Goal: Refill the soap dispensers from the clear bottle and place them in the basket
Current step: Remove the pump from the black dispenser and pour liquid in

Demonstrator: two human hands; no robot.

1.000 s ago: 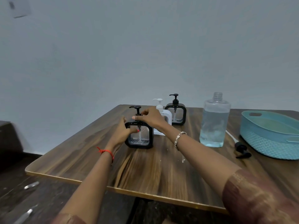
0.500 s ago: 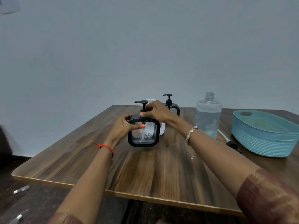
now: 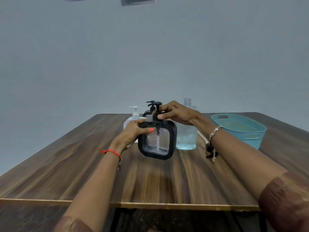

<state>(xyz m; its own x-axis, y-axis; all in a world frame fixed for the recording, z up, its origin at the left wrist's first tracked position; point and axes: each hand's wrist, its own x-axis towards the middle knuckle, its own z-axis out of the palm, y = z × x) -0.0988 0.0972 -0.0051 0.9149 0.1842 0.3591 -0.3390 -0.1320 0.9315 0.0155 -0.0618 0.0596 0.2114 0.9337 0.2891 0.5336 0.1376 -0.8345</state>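
Note:
A square black-framed soap dispenser point(image 3: 157, 143) with a clear textured body is held up, slightly tilted, over the wooden table point(image 3: 150, 181). My left hand point(image 3: 133, 133) grips its left side. My right hand point(image 3: 177, 113) pinches the collar of its black pump. Behind it stand a white pump dispenser point(image 3: 133, 117) and a second black dispenser point(image 3: 151, 108), mostly hidden. The clear bottle point(image 3: 186, 136), uncapped and holding pale blue liquid, stands just right of the held dispenser. A teal basket point(image 3: 240, 129) sits at the right.
A loose black pump head with a white tube point(image 3: 210, 150) lies on the table between the clear bottle and the basket, partly behind my right wrist. A plain grey wall rises behind the table. The table's front edge is near me.
Both hands have lifted the black dispenser off the table and brought it nearer to me and to the right, next to the clear bottle. The camera has also shifted.

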